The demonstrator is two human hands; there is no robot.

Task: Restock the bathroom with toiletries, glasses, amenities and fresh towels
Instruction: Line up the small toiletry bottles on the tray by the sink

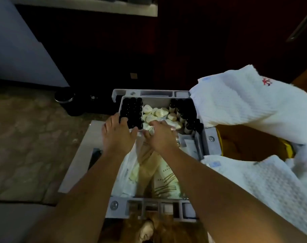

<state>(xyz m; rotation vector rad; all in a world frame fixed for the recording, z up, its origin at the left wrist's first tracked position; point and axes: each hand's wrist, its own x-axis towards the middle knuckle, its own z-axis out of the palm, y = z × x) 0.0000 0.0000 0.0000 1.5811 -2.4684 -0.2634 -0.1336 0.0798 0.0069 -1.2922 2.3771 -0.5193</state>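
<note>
Right hand [160, 137] curled, pinching crumpled top of translucent plastic bag of cream sachets [131, 172]. Left hand [116, 134] flat, fingers straight on small dark bottles [132, 111]. Round cream soaps [156, 111] just beyond, in grey plastic tray [156, 101]. White waffle towels [236, 106] drape right.

A grey plastic cart tray [154, 99] sits centre. In its far compartment small dark bottles [132, 111] stand at the left and right walls, pale round wrapped soaps [156, 111] between them. A translucent plastic bag of paper packets [129, 165] lies in the near compartment. White waffle-weave towels [236, 102] hang right of the tray; a black round bin [66, 100] stands far left on the floor.
</note>
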